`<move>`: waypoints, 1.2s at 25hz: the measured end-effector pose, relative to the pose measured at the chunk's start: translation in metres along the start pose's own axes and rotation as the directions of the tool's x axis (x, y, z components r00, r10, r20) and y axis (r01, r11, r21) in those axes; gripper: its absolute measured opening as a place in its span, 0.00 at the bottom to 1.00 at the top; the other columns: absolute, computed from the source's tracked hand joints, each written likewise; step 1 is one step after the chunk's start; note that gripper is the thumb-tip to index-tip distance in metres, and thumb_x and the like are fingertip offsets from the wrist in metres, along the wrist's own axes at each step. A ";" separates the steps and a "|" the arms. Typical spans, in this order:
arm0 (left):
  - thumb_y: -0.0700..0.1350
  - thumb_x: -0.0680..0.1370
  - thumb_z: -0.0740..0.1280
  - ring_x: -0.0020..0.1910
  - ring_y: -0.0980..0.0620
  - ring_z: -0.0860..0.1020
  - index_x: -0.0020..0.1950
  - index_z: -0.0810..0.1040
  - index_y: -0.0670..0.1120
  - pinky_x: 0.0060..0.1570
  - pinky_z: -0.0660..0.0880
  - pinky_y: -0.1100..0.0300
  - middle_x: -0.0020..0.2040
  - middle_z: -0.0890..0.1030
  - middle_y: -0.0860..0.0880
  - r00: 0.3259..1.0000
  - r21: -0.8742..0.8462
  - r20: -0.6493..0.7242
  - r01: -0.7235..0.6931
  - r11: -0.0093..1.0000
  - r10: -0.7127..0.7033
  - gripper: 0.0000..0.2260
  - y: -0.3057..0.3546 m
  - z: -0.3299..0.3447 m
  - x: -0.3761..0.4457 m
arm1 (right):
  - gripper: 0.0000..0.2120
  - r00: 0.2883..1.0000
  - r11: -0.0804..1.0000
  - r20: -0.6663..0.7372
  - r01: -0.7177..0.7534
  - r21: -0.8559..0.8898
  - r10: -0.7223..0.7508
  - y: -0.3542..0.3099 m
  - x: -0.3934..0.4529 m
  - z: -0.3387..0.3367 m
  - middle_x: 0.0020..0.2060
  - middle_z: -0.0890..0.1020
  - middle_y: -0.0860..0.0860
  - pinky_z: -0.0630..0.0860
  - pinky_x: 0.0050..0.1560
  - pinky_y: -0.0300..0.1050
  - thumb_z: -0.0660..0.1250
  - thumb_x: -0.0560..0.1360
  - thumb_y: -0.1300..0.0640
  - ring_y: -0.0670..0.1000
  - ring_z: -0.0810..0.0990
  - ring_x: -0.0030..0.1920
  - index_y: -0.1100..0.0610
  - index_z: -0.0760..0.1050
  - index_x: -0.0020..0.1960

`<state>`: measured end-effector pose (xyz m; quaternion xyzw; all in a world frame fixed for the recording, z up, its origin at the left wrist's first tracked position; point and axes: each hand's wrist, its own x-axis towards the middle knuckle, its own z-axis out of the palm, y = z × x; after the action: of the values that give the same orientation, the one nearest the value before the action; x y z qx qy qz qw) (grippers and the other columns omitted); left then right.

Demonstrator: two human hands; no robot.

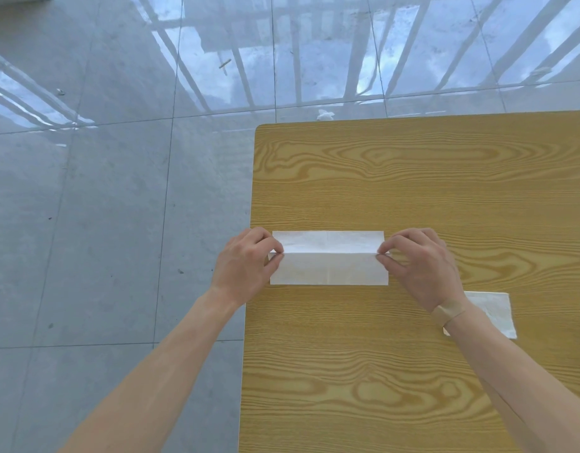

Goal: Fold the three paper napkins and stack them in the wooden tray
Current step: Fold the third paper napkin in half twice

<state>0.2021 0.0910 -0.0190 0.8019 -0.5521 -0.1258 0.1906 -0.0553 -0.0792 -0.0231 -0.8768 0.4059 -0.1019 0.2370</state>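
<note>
While both hands work at the near-left part of the table (412, 178), a white paper napkin (329, 258) lies flat on the yellow wood-grain top, a long rectangle running side to side with a crease line along its middle. At the napkin's left end the left hand (246, 266) has thumb and forefinger closed together on the edge at that crease; at the opposite end the right hand (419, 266) pinches the same line in the same way, its other fingers curled loosely above the paper. A tan adhesive bandage (448, 313) wraps the right wrist. Partly hidden under that forearm, a second napkin (497, 313) rests on the table near the right, well apart from the first, and looks already folded into a smaller rectangle. The tabletop has a rounded far-left corner and its left edge runs down the middle of the view; no wooden tray shows on the part in sight. Beyond and beside the table spreads a glossy grey tiled floor (102, 223), which mirrors pale window bars and sky. A small crumpled white scrap (325, 115) lies on the tiles just past the table's far edge.
</note>
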 end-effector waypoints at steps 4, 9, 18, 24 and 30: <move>0.41 0.74 0.74 0.44 0.48 0.78 0.44 0.83 0.47 0.44 0.75 0.53 0.44 0.81 0.51 0.986 0.039 -0.132 -0.100 0.994 0.104 0.01 0.001 -0.007 0.006 | 0.03 0.978 0.997 -0.194 0.072 -0.001 -0.071 0.001 0.000 -0.009 0.45 0.82 0.47 0.74 0.50 0.54 0.75 0.72 0.56 0.54 0.76 0.52 0.51 0.81 0.43; 0.42 0.77 0.71 0.45 0.49 0.77 0.43 0.83 0.47 0.43 0.73 0.55 0.45 0.82 0.49 0.923 0.140 -0.266 -0.247 0.959 0.277 0.03 -0.003 -0.001 -0.012 | 0.02 0.932 0.980 -0.307 0.163 -0.117 -0.192 0.007 -0.030 -0.001 0.48 0.82 0.49 0.72 0.52 0.53 0.72 0.74 0.54 0.56 0.76 0.55 0.52 0.82 0.44; 0.40 0.72 0.76 0.47 0.49 0.79 0.43 0.83 0.48 0.44 0.73 0.56 0.46 0.82 0.51 0.972 0.079 -0.137 -0.183 0.980 0.192 0.05 -0.005 0.030 -0.070 | 0.06 0.979 0.990 -0.176 0.088 -0.106 -0.106 0.015 -0.095 0.033 0.52 0.82 0.51 0.74 0.54 0.55 0.68 0.74 0.52 0.57 0.75 0.58 0.53 0.82 0.44; 0.42 0.72 0.74 0.53 0.49 0.77 0.48 0.83 0.49 0.51 0.71 0.54 0.51 0.81 0.51 0.994 0.057 -0.084 -0.060 0.997 0.065 0.07 -0.002 0.035 -0.081 | 0.11 0.991 0.997 -0.133 -0.003 -0.071 -0.006 0.001 -0.106 0.040 0.55 0.82 0.50 0.72 0.58 0.54 0.66 0.74 0.47 0.56 0.74 0.63 0.51 0.82 0.51; 0.51 0.82 0.60 0.70 0.46 0.70 0.67 0.76 0.47 0.68 0.66 0.48 0.68 0.75 0.47 0.989 0.053 -0.028 -0.142 0.988 0.143 0.17 0.040 0.058 -0.072 | 0.26 0.996 0.984 0.012 0.088 -0.158 -0.087 -0.035 -0.092 0.059 0.76 0.65 0.51 0.57 0.75 0.62 0.56 0.81 0.43 0.57 0.56 0.78 0.53 0.65 0.75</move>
<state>0.1184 0.1354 -0.0539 0.7669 -0.6080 -0.0849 0.1872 -0.0701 0.0299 -0.0552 -0.9101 0.3731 -0.0774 0.1630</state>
